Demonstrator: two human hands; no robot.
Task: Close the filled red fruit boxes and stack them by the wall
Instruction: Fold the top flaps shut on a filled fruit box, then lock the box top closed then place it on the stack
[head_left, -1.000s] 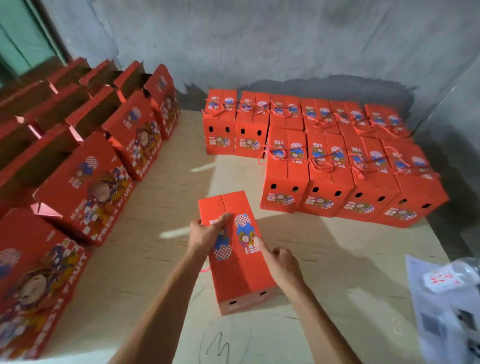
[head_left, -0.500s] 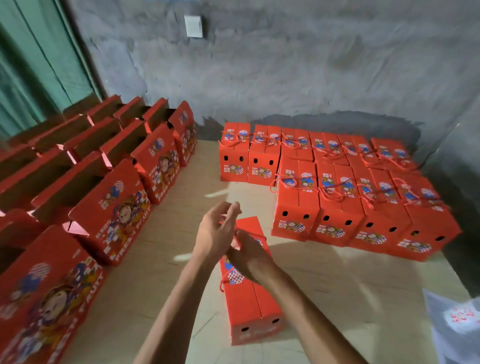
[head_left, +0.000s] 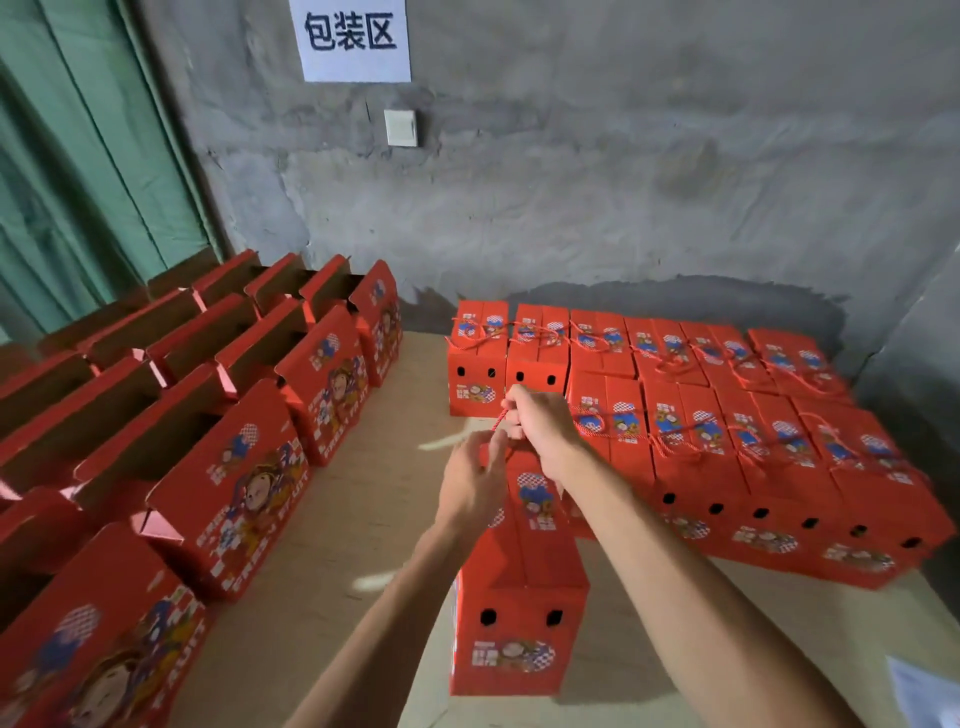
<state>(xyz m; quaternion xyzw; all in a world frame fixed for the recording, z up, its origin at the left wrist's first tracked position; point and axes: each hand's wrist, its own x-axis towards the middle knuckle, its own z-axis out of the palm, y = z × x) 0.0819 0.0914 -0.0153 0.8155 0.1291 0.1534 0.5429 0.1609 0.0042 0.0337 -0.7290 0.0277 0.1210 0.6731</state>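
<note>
Red fruit box (head_left: 519, 587) sits closed on the worktop (head_left: 363, 519) right in front of us, lid flaps folded flat, two black holes on the near end. Our right hand (head_left: 545, 431) has its fingers curled round the red cord (head_left: 500, 420) that serves as the handle, pulling it up off the top. Our left hand (head_left: 470, 483) is just below, fingers loosely bent at the cord. We honestly can't tell if it's pinching it or only touching.

What could go wrong, as we see it: the cord is thin and the box is probably heavy with fruit, so a quick yank could tear the cord out of the flaps or pop the lid open. Lifting by one hand only would likely let the box swing into the closed boxes (head_left: 727, 441) just beside it and knock the neat rows crooked. The cords on those lie loose across their tops, so ours could snag one on the way over.

Containers: the closed ones stand in two rows against the wall (head_left: 571, 208), lids shut, so what's inside is hidden. On our left the open boxes (head_left: 249, 467) stand with flaps up. We only see brown inner walls from here, so whether they hold fruit, no idea.
</note>
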